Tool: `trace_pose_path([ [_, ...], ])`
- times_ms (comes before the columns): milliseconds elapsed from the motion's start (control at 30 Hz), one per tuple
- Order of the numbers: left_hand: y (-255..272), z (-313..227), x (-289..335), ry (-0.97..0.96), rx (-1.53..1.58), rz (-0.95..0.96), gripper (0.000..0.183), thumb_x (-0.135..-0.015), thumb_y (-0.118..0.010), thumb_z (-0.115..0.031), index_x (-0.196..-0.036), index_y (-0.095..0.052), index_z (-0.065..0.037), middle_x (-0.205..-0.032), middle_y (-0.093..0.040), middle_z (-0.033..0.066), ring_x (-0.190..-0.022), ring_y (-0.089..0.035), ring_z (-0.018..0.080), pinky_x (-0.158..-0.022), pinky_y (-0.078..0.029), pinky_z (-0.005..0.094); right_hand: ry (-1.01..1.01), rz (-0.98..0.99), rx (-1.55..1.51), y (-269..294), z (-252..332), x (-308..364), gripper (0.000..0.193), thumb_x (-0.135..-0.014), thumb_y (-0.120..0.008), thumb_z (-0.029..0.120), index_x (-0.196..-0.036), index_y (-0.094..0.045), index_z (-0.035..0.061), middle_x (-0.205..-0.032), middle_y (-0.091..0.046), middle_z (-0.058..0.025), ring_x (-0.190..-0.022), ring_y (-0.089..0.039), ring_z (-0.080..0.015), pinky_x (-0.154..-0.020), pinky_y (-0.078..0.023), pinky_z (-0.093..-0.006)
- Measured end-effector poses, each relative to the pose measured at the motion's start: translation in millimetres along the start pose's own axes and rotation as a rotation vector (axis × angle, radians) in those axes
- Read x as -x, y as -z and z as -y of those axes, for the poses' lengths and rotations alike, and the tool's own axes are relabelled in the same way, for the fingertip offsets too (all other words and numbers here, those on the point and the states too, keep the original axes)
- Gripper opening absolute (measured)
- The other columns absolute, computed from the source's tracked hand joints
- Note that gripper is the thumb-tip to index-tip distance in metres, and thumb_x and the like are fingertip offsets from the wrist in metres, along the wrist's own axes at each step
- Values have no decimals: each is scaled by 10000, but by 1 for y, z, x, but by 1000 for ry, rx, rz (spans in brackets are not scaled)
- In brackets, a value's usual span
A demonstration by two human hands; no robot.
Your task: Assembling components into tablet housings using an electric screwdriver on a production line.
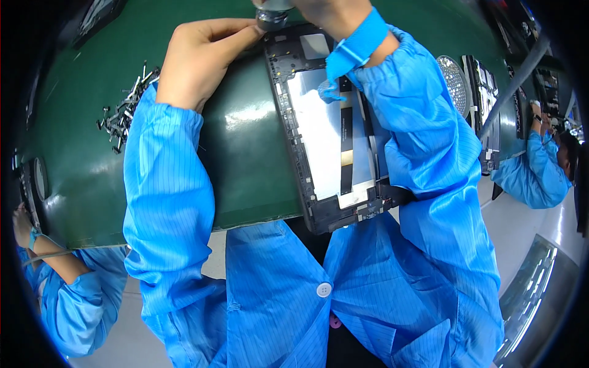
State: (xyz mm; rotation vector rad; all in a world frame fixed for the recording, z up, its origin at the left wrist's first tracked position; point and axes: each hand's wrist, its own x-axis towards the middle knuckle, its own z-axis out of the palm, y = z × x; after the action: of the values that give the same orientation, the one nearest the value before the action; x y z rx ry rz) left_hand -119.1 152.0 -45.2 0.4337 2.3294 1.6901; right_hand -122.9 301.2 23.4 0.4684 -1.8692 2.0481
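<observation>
At the lower centre of the frame, the near end of an opened tablet [325,147] overhangs the edge of the green belt [245,153]. The tablet runs up the middle of the frame between both blue sleeves. At its far corner, at the top centre, the left hand [199,58] is curled, its fingertips pinched on a grey tool tip [271,17]. The right hand [328,15] is closed around that tool from above, mostly cut off. A screw pile [126,107] lies at the upper left.
</observation>
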Motion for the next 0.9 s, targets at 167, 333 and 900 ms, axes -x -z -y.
trace_pose_path([
  [167,0,-4,0,50,15,39,284,-897,-680,-149,-1107,-694,41,-941,-711,64,-846,-627,107,-749,-482,233,-76,-30,-128,3,-2,0,257,-838,-595,106,-610,-604,-14,-494,-559,-43,-388,-516,-106,-369,-390,-256],
  [333,0,-3,1,79,27,10,214,-889,-665,-119,-1018,-708,45,-908,-708,56,-812,-625,100,-725,-485,238,-40,-44,-121,-2,-8,-2,220,-828,-610,83,-623,-608,4,-560,-594,-43,-447,-539,-86,-404,-387,-250],
  [900,-88,-51,182,-339,-691,76,881,-618,-868,-425,-1361,-533,-87,-1443,-373,275,-1301,-378,542,-1079,-346,563,-24,-2,-80,34,32,11,216,-856,-701,156,-1000,-686,-5,-663,-639,-49,-507,-613,-109,-457,-477,-267],
])
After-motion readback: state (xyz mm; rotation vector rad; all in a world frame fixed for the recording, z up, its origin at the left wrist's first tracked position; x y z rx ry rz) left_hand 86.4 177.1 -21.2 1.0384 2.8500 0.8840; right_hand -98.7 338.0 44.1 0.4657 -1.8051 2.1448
